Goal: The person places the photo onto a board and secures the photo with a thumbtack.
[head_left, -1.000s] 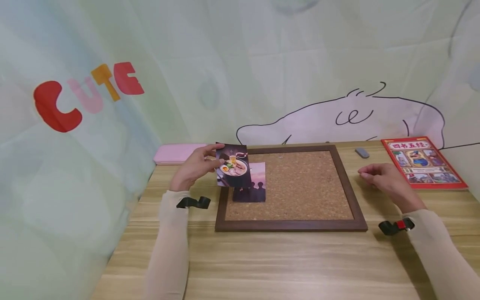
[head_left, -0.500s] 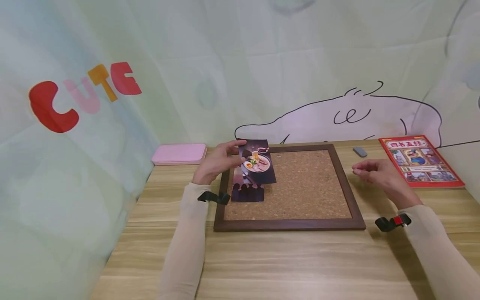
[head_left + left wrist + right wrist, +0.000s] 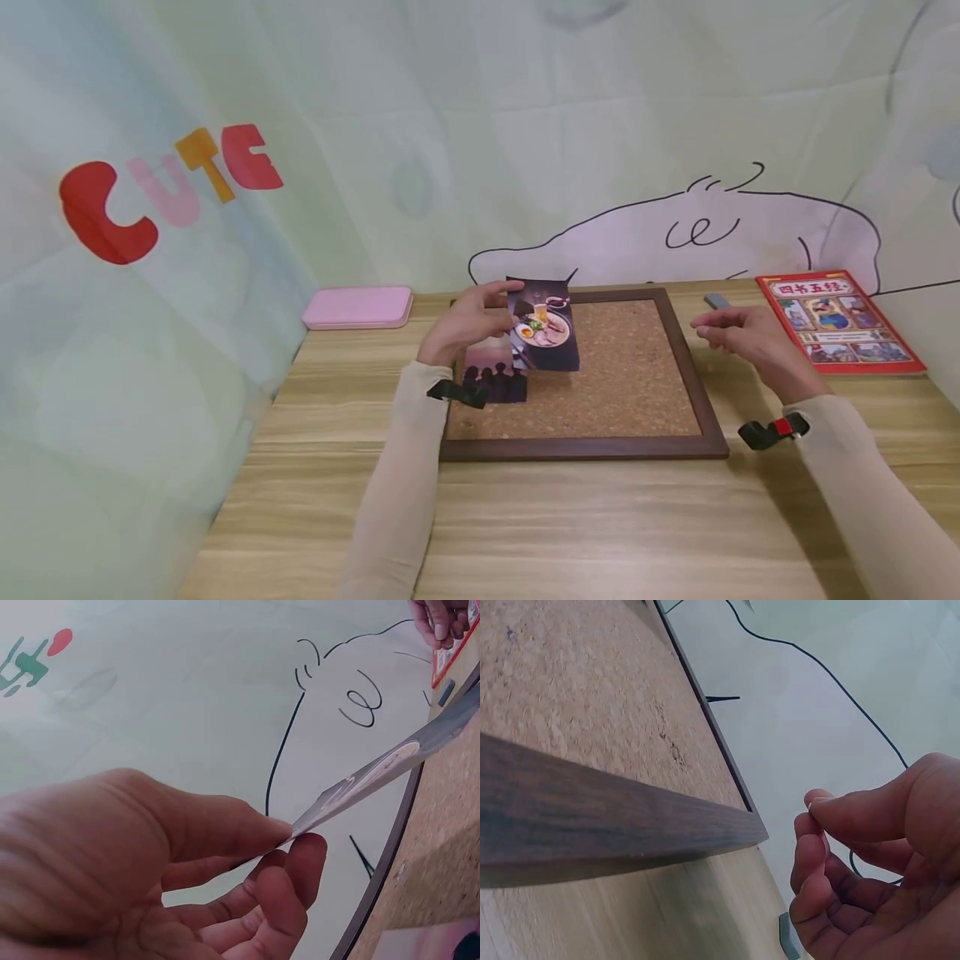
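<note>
My left hand [image 3: 471,321] pinches a photo [image 3: 546,354] of a ramen bowl by its left edge, between thumb and fingers. The photo hangs over the upper left part of a cork board [image 3: 637,375] with a dark wooden frame, and is nearly edge-on in the left wrist view. Partly behind it, a second photo [image 3: 495,387] with dark silhouettes against a pinkish sky lies on the cork. Off the board's right edge is my right hand [image 3: 750,342]; in the right wrist view its thumb and index fingertips [image 3: 817,804] meet. I cannot tell whether something tiny is between them.
A pink case [image 3: 358,307] lies at the table's back left. Beyond the right hand are a small grey block [image 3: 716,301] and a red book [image 3: 832,329] with a picture cover. A printed curtain [image 3: 375,167] hangs behind and to the left of the table.
My left hand has carried the ramen photo rightward, from the board's left edge to over the cork, baring more of the silhouette photo's lower part. The right hand has moved slightly left.
</note>
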{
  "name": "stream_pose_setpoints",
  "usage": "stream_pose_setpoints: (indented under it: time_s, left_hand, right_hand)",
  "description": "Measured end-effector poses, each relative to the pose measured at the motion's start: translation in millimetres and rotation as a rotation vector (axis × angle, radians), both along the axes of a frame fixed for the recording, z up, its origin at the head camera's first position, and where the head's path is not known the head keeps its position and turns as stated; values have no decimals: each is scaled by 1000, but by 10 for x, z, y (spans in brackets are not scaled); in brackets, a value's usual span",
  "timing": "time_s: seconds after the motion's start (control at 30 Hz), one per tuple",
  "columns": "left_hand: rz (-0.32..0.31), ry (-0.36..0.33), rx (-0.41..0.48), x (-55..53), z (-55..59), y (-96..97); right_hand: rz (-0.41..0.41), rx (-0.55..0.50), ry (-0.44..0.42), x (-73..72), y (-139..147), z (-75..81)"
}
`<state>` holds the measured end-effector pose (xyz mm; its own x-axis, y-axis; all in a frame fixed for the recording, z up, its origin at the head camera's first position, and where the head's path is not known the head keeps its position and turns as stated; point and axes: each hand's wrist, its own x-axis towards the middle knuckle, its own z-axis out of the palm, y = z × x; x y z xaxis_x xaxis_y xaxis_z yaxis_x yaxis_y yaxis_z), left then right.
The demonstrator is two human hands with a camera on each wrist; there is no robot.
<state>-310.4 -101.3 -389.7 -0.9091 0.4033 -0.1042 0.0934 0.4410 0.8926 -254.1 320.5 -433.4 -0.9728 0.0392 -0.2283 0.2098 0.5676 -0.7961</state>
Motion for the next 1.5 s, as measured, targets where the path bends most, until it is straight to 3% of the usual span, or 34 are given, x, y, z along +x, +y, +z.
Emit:
stream_pose_setpoints:
  time_s: [0.37, 0.67, 1.0, 1.27, 1.5]
  left_hand:
    - [-5, -87, 28, 18, -92, 405]
    - [-76, -76, 49, 38, -184, 709]
    - [-118, -79, 15, 67, -299, 956]
    - [-134, -34, -41, 57, -430, 1170]
    - [-126, 47, -206, 54, -538, 1283]
  right_hand:
    - [4, -16, 23, -31, -78, 77]
    - [3, -4, 23, -47, -111, 62]
    - [1, -43, 54, -121, -262, 33]
    - [19, -52, 54, -131, -339, 59]
    - [19, -52, 41, -164, -385, 73]
